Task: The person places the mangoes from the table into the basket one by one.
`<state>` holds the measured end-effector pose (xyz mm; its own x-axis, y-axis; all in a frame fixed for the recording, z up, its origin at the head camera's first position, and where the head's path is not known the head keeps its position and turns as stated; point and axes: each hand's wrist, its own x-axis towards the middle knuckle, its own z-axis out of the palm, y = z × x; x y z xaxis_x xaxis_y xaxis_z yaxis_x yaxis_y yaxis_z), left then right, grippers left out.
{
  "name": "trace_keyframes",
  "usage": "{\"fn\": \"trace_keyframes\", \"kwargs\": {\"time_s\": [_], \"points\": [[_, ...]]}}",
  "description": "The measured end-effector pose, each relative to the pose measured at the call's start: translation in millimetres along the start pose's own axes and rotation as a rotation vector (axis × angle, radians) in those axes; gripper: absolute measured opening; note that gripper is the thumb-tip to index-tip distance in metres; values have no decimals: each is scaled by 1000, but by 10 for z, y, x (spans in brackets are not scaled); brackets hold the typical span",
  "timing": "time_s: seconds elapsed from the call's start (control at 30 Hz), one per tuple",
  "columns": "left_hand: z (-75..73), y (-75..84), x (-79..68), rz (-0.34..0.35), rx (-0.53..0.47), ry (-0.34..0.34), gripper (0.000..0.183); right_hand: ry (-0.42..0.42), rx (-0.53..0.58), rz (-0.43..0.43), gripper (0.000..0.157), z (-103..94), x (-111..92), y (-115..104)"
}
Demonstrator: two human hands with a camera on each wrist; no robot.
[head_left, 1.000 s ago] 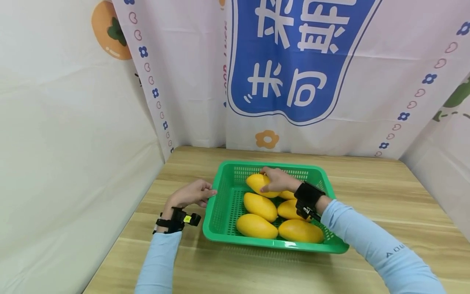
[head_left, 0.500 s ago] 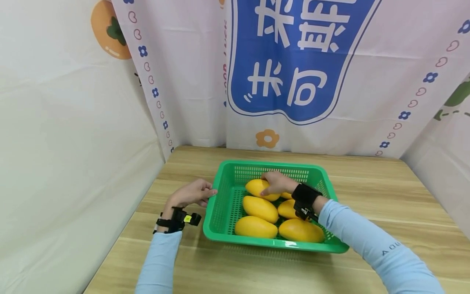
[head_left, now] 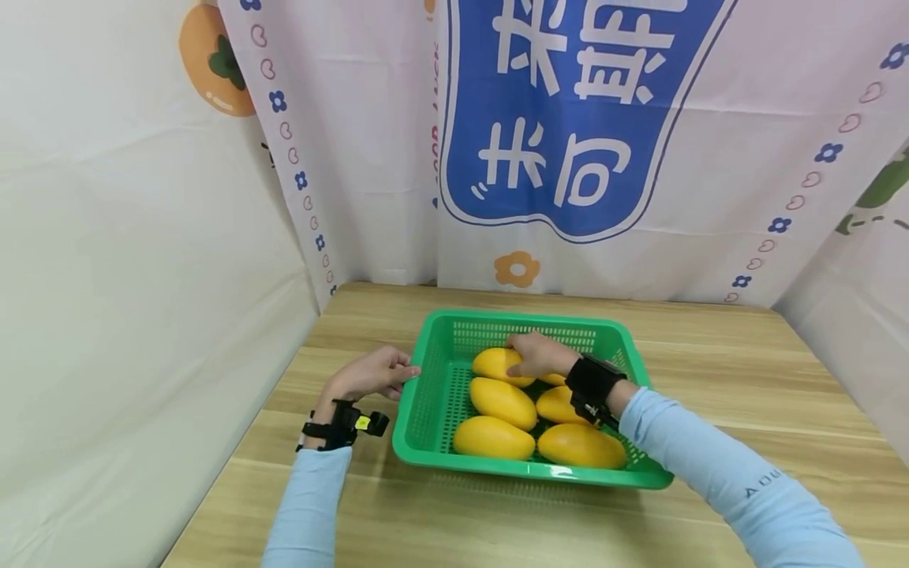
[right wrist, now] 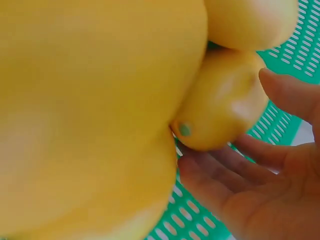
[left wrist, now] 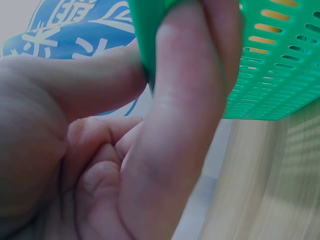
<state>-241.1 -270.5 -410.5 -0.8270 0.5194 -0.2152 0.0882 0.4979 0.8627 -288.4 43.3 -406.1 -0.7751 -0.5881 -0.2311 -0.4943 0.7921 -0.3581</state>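
A green slotted plastic basket point(head_left: 529, 471) holds several yellow mangoes. At its left side my left hand point(head_left: 369, 375) pinches the rim between thumb and forefinger; the left wrist view shows the green edge between them, with the other fingers curled below. Inside the basket, toward the back, my right hand point(head_left: 537, 354) grips a mango point(head_left: 490, 361) in the rear row. In the right wrist view the thumb lies on one side of this mango point(right wrist: 220, 105) and the fingers reach around the other. Part of another mango point(head_left: 554, 377) shows under the right hand.
In front of the held mango lies another mango point(head_left: 503, 402), and two more, a left one point(head_left: 493, 439) and a right one point(head_left: 582, 446), lie along the front wall. The basket stands on a wood-grain table point(head_left: 746, 394), with a printed cloth point(head_left: 383, 158) behind it.
My right hand has lowered its mango into the rear row, where it now lies lower and slightly further left. The left hand stays on the rim.
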Motion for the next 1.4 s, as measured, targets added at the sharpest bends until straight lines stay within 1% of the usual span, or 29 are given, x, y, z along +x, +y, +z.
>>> {"fn": "trace_keyframes", "kwargs": {"time_s": [0.13, 0.33, 0.5, 0.63, 0.73, 0.83, 1.07, 1.27, 1.4], "points": [[-29, -30, -8, 3, 2, 2, 29, 21, 1, -28, 52, -89, -67, 7], [-81, -117, -46, 14, 3, -1, 27, 76, 71, -80, 45, -267, -276, 32], [-108, -173, -95, 10, -11, -3, 27, 120, 149, -87, 44, -386, -487, 85], [-124, -183, -115, 17, -27, -8, 29, 169, 153, -84, 46, -466, -640, 159], [-134, -186, -116, 23, -24, -9, 29, 223, 140, -76, 45, -506, -752, 213], [-143, -201, -120, 24, -20, -9, 29, 274, 134, -79, 44, -518, -863, 241], [-157, -231, -151, 31, -38, -21, 30, 386, 168, -84, 45, -495, -1060, 294], [-140, -243, -213, 24, -24, -7, 29, 456, 171, -119, 46, -443, -1192, 397], [-128, -251, -217, 30, -19, -6, 30, 499, 164, -98, 46, -394, -1280, 485]]}}
